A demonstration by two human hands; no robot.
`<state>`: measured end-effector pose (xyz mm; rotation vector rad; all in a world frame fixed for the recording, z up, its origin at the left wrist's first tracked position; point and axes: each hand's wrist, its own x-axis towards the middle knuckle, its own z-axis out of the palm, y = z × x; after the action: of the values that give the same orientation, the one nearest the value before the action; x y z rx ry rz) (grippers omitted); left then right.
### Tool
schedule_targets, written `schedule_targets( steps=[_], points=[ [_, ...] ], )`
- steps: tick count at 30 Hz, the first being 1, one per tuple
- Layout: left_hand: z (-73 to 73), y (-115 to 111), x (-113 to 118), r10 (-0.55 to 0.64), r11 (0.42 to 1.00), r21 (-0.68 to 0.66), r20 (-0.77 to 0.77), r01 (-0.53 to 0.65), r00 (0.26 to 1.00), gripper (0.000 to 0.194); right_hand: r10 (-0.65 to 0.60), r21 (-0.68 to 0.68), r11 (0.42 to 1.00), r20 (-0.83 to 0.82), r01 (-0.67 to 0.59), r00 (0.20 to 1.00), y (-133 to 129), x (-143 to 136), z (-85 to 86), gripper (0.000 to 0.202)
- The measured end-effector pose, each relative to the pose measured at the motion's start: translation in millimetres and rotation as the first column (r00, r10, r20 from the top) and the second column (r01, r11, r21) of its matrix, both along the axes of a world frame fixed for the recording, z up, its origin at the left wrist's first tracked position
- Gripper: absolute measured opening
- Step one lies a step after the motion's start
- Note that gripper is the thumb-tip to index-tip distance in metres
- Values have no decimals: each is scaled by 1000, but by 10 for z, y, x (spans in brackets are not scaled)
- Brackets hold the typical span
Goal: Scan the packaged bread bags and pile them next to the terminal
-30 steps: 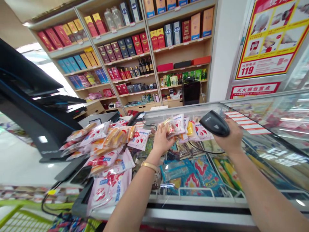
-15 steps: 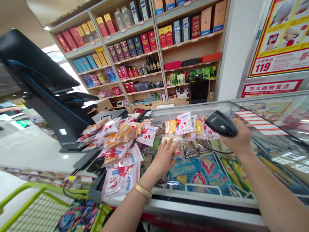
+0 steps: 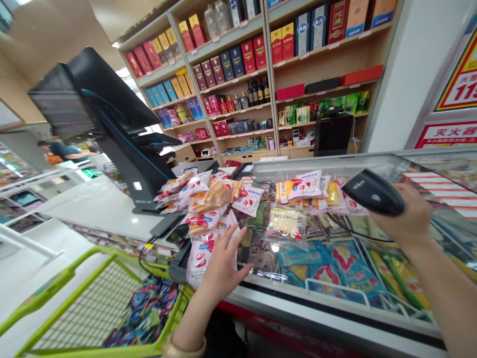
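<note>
My right hand grips a black barcode scanner above the glass-topped freezer, its cable trailing over the glass. My left hand has its fingers spread and holds nothing that I can see; it is over the freezer's near left corner, in front of a pink-and-white snack packet. A clear packet of pale food lies flat on the glass between the hands. Behind it rests a row of pink and yellow packets. To the left, more packaged bread snacks form a heap.
A black checkout terminal stands on the white counter at left. At lower left is a green shopping cart with a colourful patterned item inside. Shelves of boxed bottles line the back. Another person is far left.
My left hand has let go of the clear packet and moved left toward the heap. The scanner stays in my right hand. The view has swung left, showing more of the cart.
</note>
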<state>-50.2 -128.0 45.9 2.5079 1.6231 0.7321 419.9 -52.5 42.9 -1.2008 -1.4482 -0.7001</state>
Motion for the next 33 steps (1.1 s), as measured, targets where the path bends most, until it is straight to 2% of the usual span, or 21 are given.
schedule_targets(
  steps=[2, 4, 6, 8, 13, 16, 20, 24, 27, 29, 30, 31, 32, 33],
  points=[
    [-24, -137, -363, 64, 998, -22, -114, -66, 991, 96, -4, 24, 1000, 47, 3, 999, 4, -23, 6, 21],
    [-56, -225, -663, 127, 989, -55, -204, -141, 971, 94, -9, 64, 998, 118, 2, 993, 6, -56, 18, 19],
    [-96, -267, -865, 160, 979, -89, -235, -185, 959, 84, -6, 93, 996, 184, -11, 983, 2, -92, 34, 19],
    [-135, -275, -960, 149, 978, -110, -216, -176, 965, 74, -3, 99, 995, 224, -19, 975, -8, -129, 48, 19],
    [-241, -263, -941, 100, 993, -51, -170, -110, 980, 60, 37, 20, 999, 220, -43, 975, -43, -203, 57, 16],
    [-354, -285, -923, 104, 994, 31, -122, -101, 987, 52, 63, -31, 998, 187, -58, 980, -62, -235, 55, 17],
    [-448, -314, -914, 107, 980, 171, -38, -99, 994, 48, 92, -22, 996, 211, -89, 973, -83, -267, 74, 17],
    [-309, -299, -843, 12, 967, 255, 7, -13, 1000, 46, 98, 11, 994, 263, -105, 960, -104, -299, 115, 14],
    [-138, -253, -734, -56, 968, 252, 132, 21, 990, 33, 104, 9, 994, 264, -110, 959, -123, -323, 140, 15],
    [-40, -185, -612, -5, 978, 199, 332, -65, 943, 21, 112, 7, 993, 250, -117, 962, -134, -336, 149, 16],
    [5, -133, -529, 57, 981, 139, 461, -136, 886, 19, 118, -4, 993, 238, -121, 964, -138, -341, 153, 17],
    [50, -67, -431, 131, 979, 51, 595, -200, 793, 23, 128, -19, 992, 222, -127, 967, -143, -346, 156, 18],
    [97, 16, -316, 209, 969, -58, 717, -242, 665, 30, 140, -39, 990, 207, -135, 968, -147, -350, 161, 18],
    [146, 115, -189, 276, 956, -175, 811, -236, 516, 37, 153, -57, 988, 195, -145, 969, -153, -354, 167, 17]
  ],
)
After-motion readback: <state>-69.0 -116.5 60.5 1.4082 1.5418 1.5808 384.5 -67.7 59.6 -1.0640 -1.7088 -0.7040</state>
